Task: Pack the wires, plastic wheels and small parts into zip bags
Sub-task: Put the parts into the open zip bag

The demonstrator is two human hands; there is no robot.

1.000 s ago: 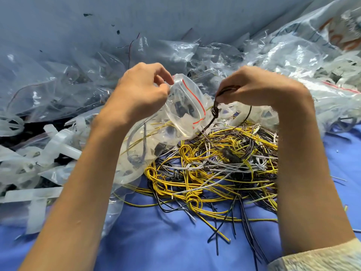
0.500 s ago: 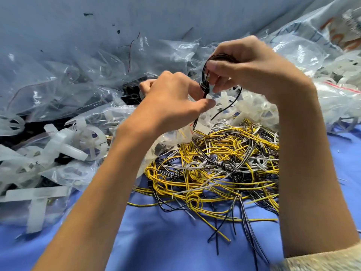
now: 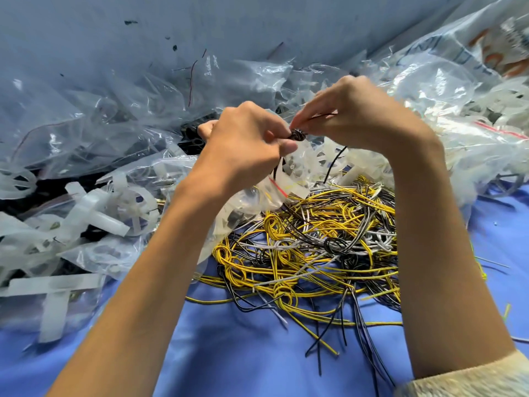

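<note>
Sprawling over blue cloth (image 3: 243, 353), plastic wheels (image 3: 94, 213) among clear bags fill left and far side; wire tangle (image 3: 315, 247) lies centre, near. Under left hand (image 3: 246, 138) hangs zip bag (image 3: 257, 196). Left hand and right hand (image 3: 352, 116) both pinch black wire coil (image 3: 297, 136) above tangle.

A pile of wires (image 3: 315, 247) lies on the desk (image 3: 243, 353), between the two forearms. To its left, plastic wheels (image 3: 94, 213) lie among loose bags. Behind the pile, a heap of bags (image 3: 114, 110) runs across from left to right. Above the pile's far edge the left hand (image 3: 246, 138) and right hand (image 3: 357, 116) meet, both pinching a small coil of wire (image 3: 297, 136). A zip bag (image 3: 257, 196) hangs under the left hand, its lower end touching the pile.
</note>
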